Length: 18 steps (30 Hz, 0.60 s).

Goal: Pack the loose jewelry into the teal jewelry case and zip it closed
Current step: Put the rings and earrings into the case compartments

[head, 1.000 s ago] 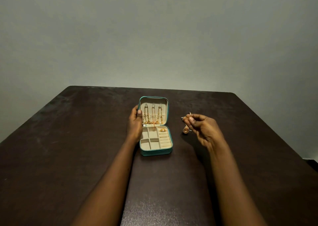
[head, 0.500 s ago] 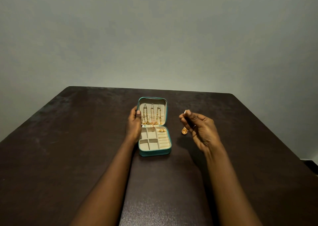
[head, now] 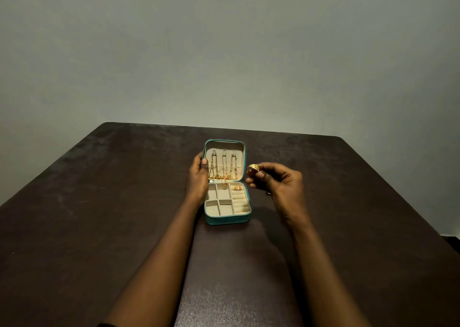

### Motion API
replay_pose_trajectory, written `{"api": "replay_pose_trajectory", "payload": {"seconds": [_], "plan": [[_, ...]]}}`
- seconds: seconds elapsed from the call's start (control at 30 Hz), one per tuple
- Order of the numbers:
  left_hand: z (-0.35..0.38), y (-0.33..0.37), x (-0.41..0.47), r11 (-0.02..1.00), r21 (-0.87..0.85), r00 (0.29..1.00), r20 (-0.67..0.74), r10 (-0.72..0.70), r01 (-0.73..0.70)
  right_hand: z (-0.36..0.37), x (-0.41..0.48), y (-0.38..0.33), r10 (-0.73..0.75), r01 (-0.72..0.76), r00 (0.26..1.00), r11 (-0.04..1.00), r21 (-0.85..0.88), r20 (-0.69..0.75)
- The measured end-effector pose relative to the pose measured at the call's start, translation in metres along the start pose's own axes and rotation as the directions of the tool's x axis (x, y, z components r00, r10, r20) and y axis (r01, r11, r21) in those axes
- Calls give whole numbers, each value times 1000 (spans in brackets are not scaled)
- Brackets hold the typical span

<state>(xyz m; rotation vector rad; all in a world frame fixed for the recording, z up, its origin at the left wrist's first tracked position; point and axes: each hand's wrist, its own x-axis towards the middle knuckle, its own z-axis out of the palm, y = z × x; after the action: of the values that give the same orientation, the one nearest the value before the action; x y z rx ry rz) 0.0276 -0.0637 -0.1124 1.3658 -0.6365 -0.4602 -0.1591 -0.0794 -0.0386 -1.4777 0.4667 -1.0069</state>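
Note:
The teal jewelry case (head: 227,220) lies open on the dark table (head: 99,214), its lid standing up at the back. Three gold chains (head: 223,166) hang inside the lid. One gold ring (head: 237,188) sits in the top slot of the ring rolls at the tray's right side. My left hand (head: 199,179) grips the left edge of the lid, thumb on the inside. My right hand (head: 275,181) hovers just right of the case and pinches a gold ring (head: 254,168) between thumb and fingertips, level with the lid's right edge.
The beige tray has several square compartments (head: 219,202) with nothing visible in them. The table's far edge meets a plain grey wall (head: 224,53). A dark gap shows past the table's right edge (head: 451,242).
My right hand has moved left toward the case and lifted the gold ring to the lid's right edge. The left hand stays on the lid.

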Motion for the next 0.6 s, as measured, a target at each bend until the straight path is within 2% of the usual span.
{"api": "replay_pose_trajectory", "payload": {"seconds": [0.17, 0.33, 0.47, 0.6], "plan": [[0, 0, 1, 1000, 10, 1000, -3, 9, -9, 0, 2, 4, -98, 102, 995, 985, -137, 33], [-1, 1, 0, 1000, 10, 1000, 7, 6, -6, -5, 11, 19, -170, 187, 982, 871, -454, 80], [0, 2, 0, 1000, -5, 1000, 8, 6, -6, -6, 25, 36, -124, 148, 989, 728, -669, 84], [-1, 1, 0, 1000, -5, 1000, 16, 0, 0, -1, 33, 49, -47, 0, 998, 673, -740, -43]]}}
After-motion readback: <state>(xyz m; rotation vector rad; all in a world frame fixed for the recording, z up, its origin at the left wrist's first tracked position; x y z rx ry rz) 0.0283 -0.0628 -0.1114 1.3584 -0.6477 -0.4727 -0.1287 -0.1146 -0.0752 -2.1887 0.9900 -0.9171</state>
